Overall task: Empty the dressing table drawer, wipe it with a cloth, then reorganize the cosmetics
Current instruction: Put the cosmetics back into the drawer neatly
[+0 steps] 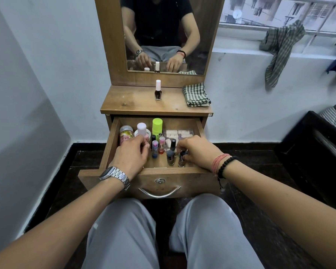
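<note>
Wood drawer (pixel 199 131): pulled out, cosmetics standing inside.
Left hand (pixel 133 152): fingers curled at a white-capped bottle (pixel 142 129); grip not discernible.
Right hand (pixel 198 150): fingers pinch a dark-capped nail polish bottle (pixel 182 159) near drawer front.
Tabletop (pixel 128 101): carries one nail polish (pixel 157 90) and a folded checked cloth (pixel 196 95).

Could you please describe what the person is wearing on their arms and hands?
Both forearms are bare, with no sleeves showing. The left hand has a silver metal link-bracelet watch at the wrist. The right hand has pinkish-red threads and a black beaded bracelet at the wrist. No gloves or rings are visible.
</note>
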